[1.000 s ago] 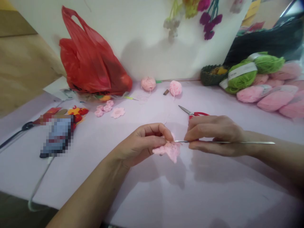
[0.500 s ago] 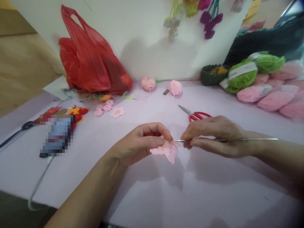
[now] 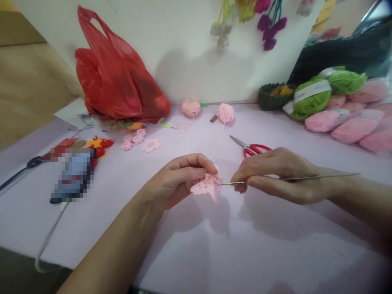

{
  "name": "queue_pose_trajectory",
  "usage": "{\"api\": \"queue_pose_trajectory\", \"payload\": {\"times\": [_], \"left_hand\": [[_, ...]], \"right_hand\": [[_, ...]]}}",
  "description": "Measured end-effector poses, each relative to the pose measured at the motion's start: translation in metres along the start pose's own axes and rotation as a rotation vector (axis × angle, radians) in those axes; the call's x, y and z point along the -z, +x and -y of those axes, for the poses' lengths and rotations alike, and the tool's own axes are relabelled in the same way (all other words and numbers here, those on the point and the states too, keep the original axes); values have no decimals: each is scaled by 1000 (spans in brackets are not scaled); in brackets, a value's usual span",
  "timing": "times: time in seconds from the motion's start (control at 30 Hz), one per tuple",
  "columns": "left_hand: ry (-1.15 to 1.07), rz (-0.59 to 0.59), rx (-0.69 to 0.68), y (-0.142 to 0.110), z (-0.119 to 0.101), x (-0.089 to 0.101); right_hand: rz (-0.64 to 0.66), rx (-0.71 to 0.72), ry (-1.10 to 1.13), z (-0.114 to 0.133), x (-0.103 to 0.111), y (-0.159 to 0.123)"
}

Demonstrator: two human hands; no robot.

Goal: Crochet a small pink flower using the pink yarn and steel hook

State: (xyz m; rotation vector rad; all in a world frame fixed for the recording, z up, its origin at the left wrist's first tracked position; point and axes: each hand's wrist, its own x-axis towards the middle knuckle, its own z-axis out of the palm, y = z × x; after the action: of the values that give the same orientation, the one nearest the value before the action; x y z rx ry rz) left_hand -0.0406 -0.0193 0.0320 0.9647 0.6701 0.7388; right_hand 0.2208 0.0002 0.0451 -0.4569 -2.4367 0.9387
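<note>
Between the thumb and fingers of my left hand [image 3: 176,179] is a small pink crochet piece [image 3: 208,187] with pointed edges. My right hand [image 3: 278,175] grips a long thin metal crochet hook [image 3: 324,177], whose tip meets the right side of the pink piece. The hook's back end sticks out past my right wrist. A pink strand runs from behind the piece up toward a pink yarn ball [image 3: 226,113]. Red-handled scissors [image 3: 252,149] lie just beyond my right hand, their handles partly hidden by it.
A second pink yarn ball [image 3: 191,108] sits by the wall. Pink crocheted flowers [image 3: 151,145] lie at left, near a red plastic bag [image 3: 119,81] and a pixelated blue object [image 3: 75,173]. Green skeins [image 3: 312,98], pink skeins [image 3: 357,126] and a dark basket [image 3: 271,98] stand at back right.
My left hand has shifted slightly left and up, tilting the pink piece. The hook has swung, its back end higher and its tip lower. My right hand uncovers more of the scissors' handles.
</note>
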Motion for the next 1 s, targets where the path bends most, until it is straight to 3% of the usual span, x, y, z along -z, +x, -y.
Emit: {"api": "queue_pose_trajectory", "payload": {"times": [0.2, 0.47, 0.67, 0.77, 1.0], "left_hand": [[88, -62, -98, 1, 3, 1], [315, -153, -211, 5, 7, -4], [417, -173, -229, 6, 13, -5], [473, -185, -202, 6, 17, -7], [489, -216, -170, 7, 19, -8]], "right_hand": [[-41, -61, -139, -2, 2, 0], [-222, -46, -397, -14, -13, 2], [-266, -118, -240, -13, -26, 9], [-257, -82, -168, -14, -30, 9], [-279, 43, -297, -20, -27, 9]]}}
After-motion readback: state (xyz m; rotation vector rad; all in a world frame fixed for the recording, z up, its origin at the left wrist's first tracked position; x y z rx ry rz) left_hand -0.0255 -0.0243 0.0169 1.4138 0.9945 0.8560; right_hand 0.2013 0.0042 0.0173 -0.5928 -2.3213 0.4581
